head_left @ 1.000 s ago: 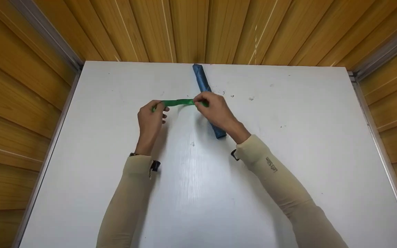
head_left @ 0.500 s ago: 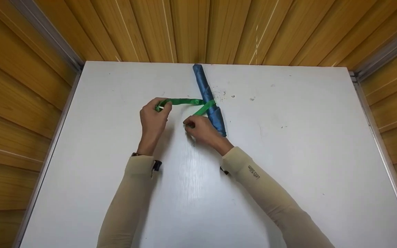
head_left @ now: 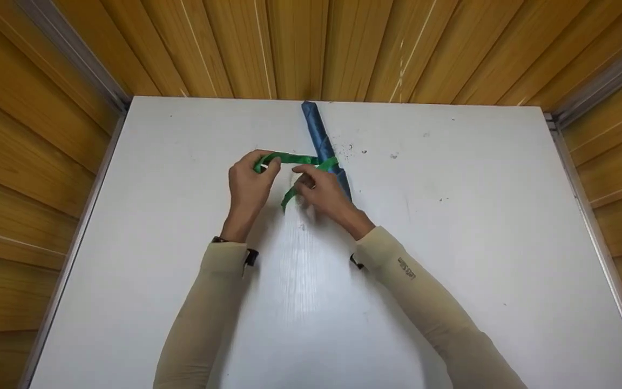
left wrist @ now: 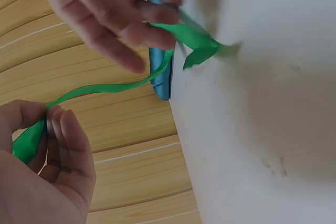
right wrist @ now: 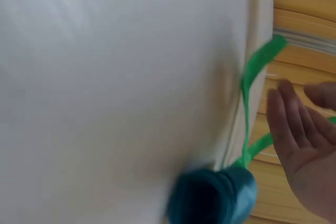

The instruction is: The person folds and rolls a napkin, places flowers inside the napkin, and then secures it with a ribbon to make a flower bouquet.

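Note:
A rolled blue cloth bundle (head_left: 315, 125) with a shiny surface lies slanted on the white table. A green ribbon (head_left: 296, 159) passes around it near its middle. My left hand (head_left: 250, 181) pinches one length of that ribbon left of the roll; in the left wrist view the ribbon (left wrist: 100, 88) runs from thumb and fingers to the roll. My right hand (head_left: 322, 192) hovers over the roll's near part, its fingers loosely bent with nothing between them. Beside it, the ribbon's other end hangs loose; in the right wrist view this loose ribbon end (right wrist: 262, 56) stands apart from the fingers.
The white table (head_left: 478, 259) bears small dark marks (head_left: 393, 156) right of the roll. Wood-look panel walls (head_left: 300, 48) border its far side and both flanks. The roll's far end lies close to the table's back edge.
The right hand drew its ribbon end across the roll toward the left and near side, then let it go and shifted slightly away. The left hand, holding its ribbon, moved a little right.

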`<state>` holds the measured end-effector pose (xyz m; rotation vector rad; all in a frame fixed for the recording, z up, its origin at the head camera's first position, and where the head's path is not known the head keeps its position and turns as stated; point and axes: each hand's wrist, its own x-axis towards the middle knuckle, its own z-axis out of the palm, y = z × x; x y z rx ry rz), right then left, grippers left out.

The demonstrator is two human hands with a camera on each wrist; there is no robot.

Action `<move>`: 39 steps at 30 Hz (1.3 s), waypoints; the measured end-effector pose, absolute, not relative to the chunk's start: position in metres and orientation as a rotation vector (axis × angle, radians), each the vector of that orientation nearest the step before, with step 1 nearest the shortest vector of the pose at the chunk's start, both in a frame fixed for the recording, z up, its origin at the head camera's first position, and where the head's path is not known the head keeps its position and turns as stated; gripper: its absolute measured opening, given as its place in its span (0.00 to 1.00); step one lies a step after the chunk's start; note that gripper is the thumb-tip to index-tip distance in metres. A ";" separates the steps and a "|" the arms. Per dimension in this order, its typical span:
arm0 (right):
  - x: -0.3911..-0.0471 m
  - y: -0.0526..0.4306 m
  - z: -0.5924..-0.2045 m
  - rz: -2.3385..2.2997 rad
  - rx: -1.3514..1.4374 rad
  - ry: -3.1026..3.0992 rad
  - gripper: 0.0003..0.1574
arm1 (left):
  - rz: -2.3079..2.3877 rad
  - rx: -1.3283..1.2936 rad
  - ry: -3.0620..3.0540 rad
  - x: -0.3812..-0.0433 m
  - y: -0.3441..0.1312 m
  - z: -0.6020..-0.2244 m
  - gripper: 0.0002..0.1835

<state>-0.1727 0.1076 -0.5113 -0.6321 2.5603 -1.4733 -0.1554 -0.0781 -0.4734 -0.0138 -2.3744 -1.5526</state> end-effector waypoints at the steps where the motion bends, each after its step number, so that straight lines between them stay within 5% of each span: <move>1: -0.174 0.108 -0.508 -1.511 -0.618 2.595 0.24 | -1.558 -0.018 -2.371 -0.155 -0.077 -0.473 0.08; 8: -0.181 0.107 -0.491 -1.601 -0.686 2.783 0.32 | -1.619 -0.073 -2.345 -0.153 -0.068 -0.464 0.08; 15: -0.180 0.105 -0.491 -1.747 -0.747 2.849 0.13 | -1.690 -0.200 -2.297 -0.152 -0.058 -0.460 0.08; 21: -0.180 0.114 -0.489 -1.970 -0.601 2.753 0.14 | -1.751 -0.354 -2.228 -0.151 -0.057 -0.466 0.15; 34: -0.185 0.138 -0.475 -2.415 -0.131 2.183 0.20 | -1.863 0.016 -2.428 -0.179 -0.041 -0.508 0.13; 39: -0.187 0.148 -0.478 -2.488 -0.080 2.095 0.22 | -1.799 0.084 -2.639 -0.191 -0.030 -0.525 0.19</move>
